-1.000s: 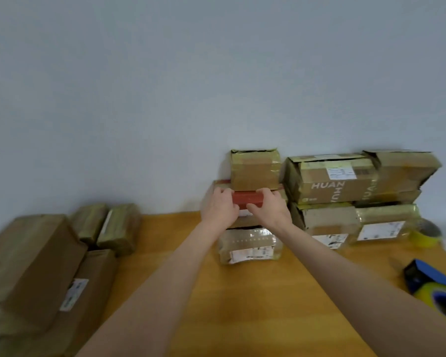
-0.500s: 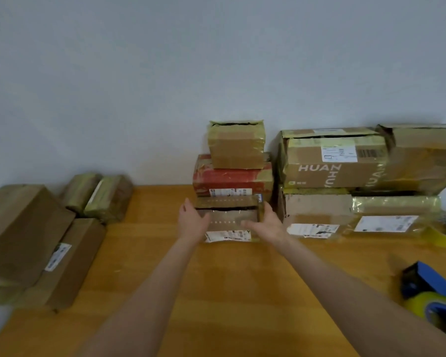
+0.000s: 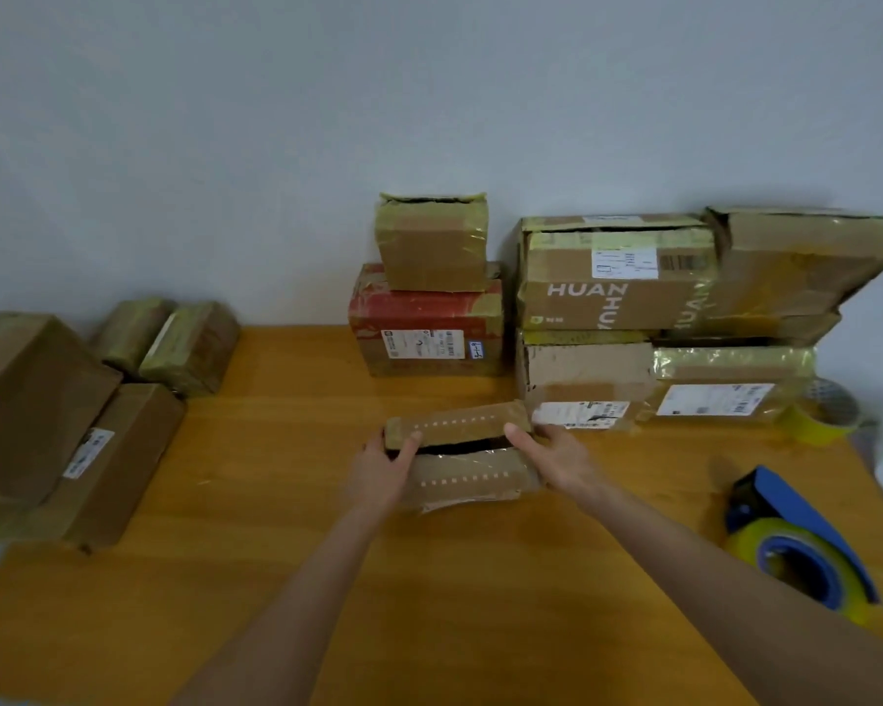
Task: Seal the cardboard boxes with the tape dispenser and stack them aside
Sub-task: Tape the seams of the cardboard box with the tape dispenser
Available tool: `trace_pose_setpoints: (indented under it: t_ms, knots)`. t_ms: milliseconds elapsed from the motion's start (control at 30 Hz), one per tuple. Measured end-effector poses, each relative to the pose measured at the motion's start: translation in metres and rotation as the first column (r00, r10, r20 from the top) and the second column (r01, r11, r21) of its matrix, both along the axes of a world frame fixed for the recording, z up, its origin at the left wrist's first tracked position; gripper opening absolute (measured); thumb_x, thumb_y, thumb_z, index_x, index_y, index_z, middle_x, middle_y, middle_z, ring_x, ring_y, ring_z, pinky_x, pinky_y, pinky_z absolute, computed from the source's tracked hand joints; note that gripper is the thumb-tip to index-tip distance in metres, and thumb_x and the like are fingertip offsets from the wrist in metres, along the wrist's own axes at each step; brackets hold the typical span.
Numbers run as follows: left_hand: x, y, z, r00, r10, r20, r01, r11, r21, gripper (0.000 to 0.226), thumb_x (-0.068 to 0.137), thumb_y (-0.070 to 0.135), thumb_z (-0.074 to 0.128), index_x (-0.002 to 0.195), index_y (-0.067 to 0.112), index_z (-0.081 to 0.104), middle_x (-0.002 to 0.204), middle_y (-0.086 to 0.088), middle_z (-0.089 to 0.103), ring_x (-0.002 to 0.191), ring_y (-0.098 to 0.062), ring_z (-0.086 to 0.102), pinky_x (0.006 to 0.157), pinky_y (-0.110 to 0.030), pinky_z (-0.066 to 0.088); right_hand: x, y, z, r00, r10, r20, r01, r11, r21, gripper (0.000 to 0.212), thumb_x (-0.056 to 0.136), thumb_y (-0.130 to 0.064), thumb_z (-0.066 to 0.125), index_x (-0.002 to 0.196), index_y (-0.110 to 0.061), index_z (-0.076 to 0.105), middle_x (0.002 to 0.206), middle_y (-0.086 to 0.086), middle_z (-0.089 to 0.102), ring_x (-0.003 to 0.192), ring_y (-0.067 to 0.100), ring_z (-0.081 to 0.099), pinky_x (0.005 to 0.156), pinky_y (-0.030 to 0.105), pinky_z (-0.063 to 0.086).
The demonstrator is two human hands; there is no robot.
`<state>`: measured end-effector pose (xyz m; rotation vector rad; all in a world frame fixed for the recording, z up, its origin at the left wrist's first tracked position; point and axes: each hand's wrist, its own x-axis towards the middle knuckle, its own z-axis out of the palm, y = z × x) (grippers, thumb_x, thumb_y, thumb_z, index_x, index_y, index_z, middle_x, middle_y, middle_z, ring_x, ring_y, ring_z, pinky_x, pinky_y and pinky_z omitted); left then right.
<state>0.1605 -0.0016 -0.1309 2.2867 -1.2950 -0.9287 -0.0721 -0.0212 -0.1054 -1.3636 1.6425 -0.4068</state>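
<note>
Below the left hand (image 3: 383, 468) and the right hand (image 3: 556, 458) spreads the wide orange-brown wooden table (image 3: 276, 552). Far off to the left of the left hand sits a pile of big brown cardboard boxes (image 3: 26, 400). Past the right hand, against the wall, stands a tall stack of taped brown boxes with white labels (image 3: 613, 282). Straight beyond both hands is a red and brown cardboard box (image 3: 429, 318), with a little taped brown box (image 3: 432, 244) sitting on top of it.

Between the two hands is the small brown cardboard box (image 3: 465, 471) with rows of white squares on its flaps. It sits on the table. A dark gap shows between its two top flaps, so I think it is not sealed yet.

To the right of the right hand, and nearer the person, lies the blue tape dispenser with a yellow roll (image 3: 806, 542). It is well apart from the hand. A loose yellow tape roll (image 3: 816, 415) sits farther back on that side.

The left hand grips the left end of the box, with its thumb on the far flap. The right hand holds the right end, its fingers nearly straight and its thumb on the same flap.

To do this step well, push both flaps down flat until they meet. Keep the left hand pressing them shut, then reach the right hand for the dispenser and run the tape along the gap
</note>
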Motion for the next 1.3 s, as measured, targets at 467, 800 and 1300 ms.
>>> trace_pose_setpoints:
  t_ms: [467, 800, 1300]
  knots:
    - [-0.103, 0.097, 0.010, 0.946, 0.317, 0.072, -0.313, 0.947, -0.069, 0.063, 0.094, 0.051, 0.049, 0.144, 0.014, 0.037, 0.132, -0.012, 0.055, 0.108, -0.034, 0.058, 0.085, -0.047, 0.053, -0.095, 0.069, 0.004, 0.957, 0.253, 0.139, -0.264, 0.962, 0.072, 0.062, 0.093, -0.050, 0.056, 0.142, -0.015, 0.041, 0.137, 0.004, 0.054, 0.119, 0.023, 0.056, 0.098, 0.039, 0.051]
    - [-0.175, 0.080, 0.007, 0.931, 0.235, -0.277, -0.270, 0.958, -0.093, 0.072, 0.093, 0.049, 0.053, 0.150, 0.015, 0.027, 0.144, -0.008, 0.044, 0.125, -0.029, 0.049, 0.083, -0.032, 0.045, -0.150, 0.059, -0.010, 0.979, 0.062, -0.193, -0.076, 0.995, -0.064, 0.056, 0.091, -0.063, 0.048, 0.130, -0.024, 0.050, 0.102, -0.009, 0.062, 0.085, 0.011, 0.057, 0.064, 0.026, 0.047]
    - [-0.153, 0.010, 0.003, 0.901, 0.161, -0.404, -0.221, 0.969, -0.108, 0.080, 0.084, 0.027, 0.072, 0.149, 0.009, 0.028, 0.147, -0.011, 0.040, 0.132, -0.030, 0.042, 0.107, -0.044, 0.041, -0.127, 0.013, -0.019, 0.995, -0.098, 0.031, 0.100, 0.992, -0.072, 0.048, 0.090, -0.032, 0.066, 0.134, -0.023, 0.050, 0.117, -0.001, 0.067, 0.099, 0.014, 0.062, 0.085, 0.032, 0.055]
